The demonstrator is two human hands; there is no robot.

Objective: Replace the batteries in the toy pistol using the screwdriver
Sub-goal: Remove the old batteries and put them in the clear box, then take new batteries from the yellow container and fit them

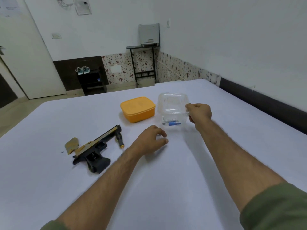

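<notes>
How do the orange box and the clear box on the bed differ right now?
The orange box is opaque with its lid shut; the clear box is see-through, showing batteries at its bottom. No hand touches the orange box; the right hand grips the clear box's near edge. The clear box looks taller. Both are rounded plastic containers on the white sheet.

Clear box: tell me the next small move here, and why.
Probably lift the lid off the clear box with the right hand, which pinches its near right rim. The batteries lie inside, the pistol lies with a cover piece off beside it, and the left hand hovers free to reach in.
</notes>
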